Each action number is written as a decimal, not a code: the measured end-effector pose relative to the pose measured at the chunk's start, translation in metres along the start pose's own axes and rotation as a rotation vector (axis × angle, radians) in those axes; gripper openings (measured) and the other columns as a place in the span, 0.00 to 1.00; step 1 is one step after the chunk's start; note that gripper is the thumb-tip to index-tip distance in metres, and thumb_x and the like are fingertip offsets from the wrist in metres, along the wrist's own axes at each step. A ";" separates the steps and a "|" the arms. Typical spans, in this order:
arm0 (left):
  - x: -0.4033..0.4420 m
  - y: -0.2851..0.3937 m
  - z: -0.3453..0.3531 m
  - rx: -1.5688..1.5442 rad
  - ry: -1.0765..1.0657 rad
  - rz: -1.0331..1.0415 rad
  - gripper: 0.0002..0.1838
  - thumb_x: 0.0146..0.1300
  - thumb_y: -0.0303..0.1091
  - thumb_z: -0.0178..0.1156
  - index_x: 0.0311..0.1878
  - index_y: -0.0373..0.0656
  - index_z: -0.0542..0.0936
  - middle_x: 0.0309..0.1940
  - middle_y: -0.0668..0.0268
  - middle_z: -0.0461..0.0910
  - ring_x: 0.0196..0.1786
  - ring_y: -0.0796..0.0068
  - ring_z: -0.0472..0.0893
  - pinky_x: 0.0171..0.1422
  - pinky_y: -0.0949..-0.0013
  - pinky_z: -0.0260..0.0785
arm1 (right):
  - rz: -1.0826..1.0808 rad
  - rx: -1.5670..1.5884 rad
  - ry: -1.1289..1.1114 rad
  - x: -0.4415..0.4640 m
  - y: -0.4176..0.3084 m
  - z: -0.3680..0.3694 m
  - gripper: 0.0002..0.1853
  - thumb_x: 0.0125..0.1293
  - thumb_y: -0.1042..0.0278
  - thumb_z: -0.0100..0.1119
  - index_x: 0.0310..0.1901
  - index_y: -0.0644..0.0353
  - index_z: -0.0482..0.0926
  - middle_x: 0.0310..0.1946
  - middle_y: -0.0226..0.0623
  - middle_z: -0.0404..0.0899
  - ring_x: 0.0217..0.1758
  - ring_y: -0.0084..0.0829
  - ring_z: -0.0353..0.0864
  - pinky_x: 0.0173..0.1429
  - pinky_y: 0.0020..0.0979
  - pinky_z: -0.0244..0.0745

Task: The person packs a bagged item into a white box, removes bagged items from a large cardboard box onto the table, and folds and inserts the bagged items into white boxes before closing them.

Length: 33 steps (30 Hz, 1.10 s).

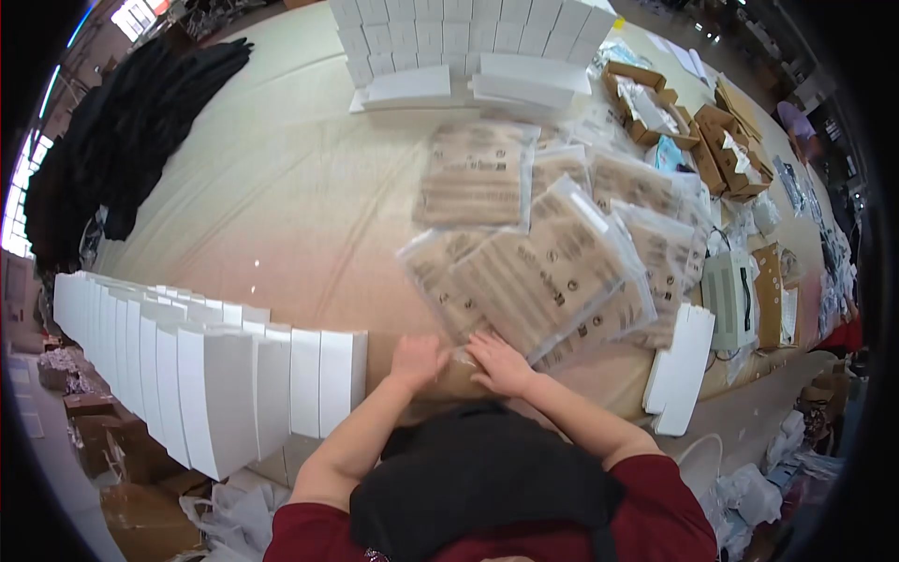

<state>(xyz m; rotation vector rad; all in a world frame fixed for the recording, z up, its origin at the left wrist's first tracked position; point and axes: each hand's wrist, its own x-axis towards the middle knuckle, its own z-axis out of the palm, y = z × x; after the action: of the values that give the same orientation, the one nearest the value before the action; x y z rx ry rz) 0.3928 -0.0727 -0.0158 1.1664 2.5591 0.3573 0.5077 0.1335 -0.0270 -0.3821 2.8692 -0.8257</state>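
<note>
My left hand (420, 362) is palm down at the table's near edge, beside the row of white boxes. Its fingers look laid out flat, though slightly blurred. To its right, my right hand (503, 364) rests with its fingers apart, close to the lower corner of a clear plastic bag with printed markings (543, 272). Between the two hands a small pale spot shows, too small to name. Several similar bags lie overlapped in a heap beyond my hands, brown showing through their plastic. Neither hand visibly holds anything.
White boxes (215, 393) stand in a long row at left. More white boxes (421, 37) are stacked at the back. White pieces (681, 370) lie at the right edge, near a grey device (728, 300) and open cardboard boxes (651, 103). Black cloth (122, 140) is heaped far left.
</note>
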 end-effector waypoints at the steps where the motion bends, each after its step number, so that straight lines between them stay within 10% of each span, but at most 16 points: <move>1: 0.003 0.007 -0.019 -0.021 -0.034 0.078 0.15 0.62 0.49 0.58 0.36 0.46 0.78 0.35 0.59 0.80 0.42 0.59 0.80 0.49 0.56 0.66 | 0.040 0.089 -0.086 0.008 -0.001 -0.017 0.37 0.56 0.57 0.68 0.66 0.59 0.66 0.64 0.49 0.70 0.69 0.47 0.67 0.68 0.46 0.65; 6: 0.066 0.013 -0.060 0.000 0.262 0.562 0.14 0.56 0.47 0.64 0.29 0.48 0.74 0.28 0.64 0.74 0.37 0.62 0.77 0.44 0.61 0.66 | 0.224 0.312 -0.555 0.038 0.014 -0.076 0.37 0.48 0.59 0.74 0.59 0.61 0.70 0.46 0.50 0.81 0.51 0.49 0.80 0.54 0.42 0.75; 8: 0.113 -0.005 -0.072 -0.011 0.361 0.634 0.13 0.55 0.45 0.65 0.31 0.48 0.75 0.30 0.63 0.75 0.38 0.61 0.77 0.44 0.60 0.66 | 0.222 0.445 -0.394 0.036 0.045 -0.059 0.31 0.47 0.56 0.77 0.50 0.60 0.74 0.38 0.46 0.81 0.43 0.47 0.80 0.46 0.42 0.74; 15: 0.360 -0.218 -0.122 -0.371 0.584 -0.484 0.38 0.59 0.36 0.63 0.72 0.42 0.61 0.53 0.45 0.78 0.54 0.46 0.78 0.59 0.49 0.70 | 0.253 0.747 -0.528 0.037 0.084 -0.044 0.31 0.52 0.57 0.76 0.56 0.58 0.75 0.43 0.43 0.83 0.44 0.35 0.80 0.51 0.36 0.75; 19: 0.498 -0.366 -0.108 -0.192 0.860 -0.381 0.42 0.63 0.44 0.60 0.75 0.48 0.52 0.44 0.45 0.81 0.39 0.48 0.83 0.41 0.49 0.77 | 0.201 0.793 -0.553 0.030 0.101 -0.019 0.33 0.57 0.55 0.73 0.62 0.55 0.72 0.41 0.37 0.83 0.43 0.28 0.79 0.46 0.32 0.74; 20: 0.503 -0.325 -0.148 -0.536 0.714 -0.559 0.38 0.65 0.45 0.58 0.74 0.47 0.55 0.41 0.47 0.81 0.34 0.50 0.83 0.34 0.52 0.77 | 0.150 0.853 -0.306 0.039 0.080 -0.047 0.30 0.50 0.61 0.79 0.54 0.56 0.78 0.27 0.31 0.74 0.33 0.26 0.71 0.38 0.32 0.72; 24: 0.512 -0.315 -0.178 -1.117 0.346 -0.791 0.27 0.72 0.49 0.51 0.65 0.42 0.65 0.35 0.51 0.80 0.22 0.61 0.81 0.23 0.59 0.76 | 0.175 0.882 -0.313 0.045 0.083 -0.049 0.25 0.50 0.63 0.78 0.47 0.59 0.76 0.28 0.30 0.74 0.32 0.26 0.71 0.38 0.33 0.71; 30: 0.467 -0.317 -0.144 -1.408 0.403 -0.728 0.25 0.73 0.49 0.50 0.50 0.30 0.73 0.33 0.53 0.81 0.28 0.62 0.82 0.28 0.60 0.78 | 0.272 0.921 -0.563 0.056 0.082 -0.069 0.23 0.52 0.66 0.76 0.49 0.58 0.77 0.30 0.31 0.74 0.33 0.25 0.74 0.36 0.30 0.72; 33: 0.437 -0.302 -0.138 -1.495 0.849 -0.781 0.24 0.73 0.47 0.51 0.43 0.29 0.79 0.32 0.57 0.82 0.31 0.64 0.83 0.33 0.61 0.78 | 0.300 0.867 -0.508 0.047 0.075 -0.067 0.27 0.55 0.68 0.74 0.56 0.56 0.76 0.30 0.31 0.74 0.32 0.23 0.74 0.36 0.30 0.73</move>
<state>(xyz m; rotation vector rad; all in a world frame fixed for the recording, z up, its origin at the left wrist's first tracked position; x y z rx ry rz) -0.1383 0.0546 -0.0682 -0.6136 1.9142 2.2362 0.4340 0.2160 -0.0138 -0.0327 1.8196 -1.5081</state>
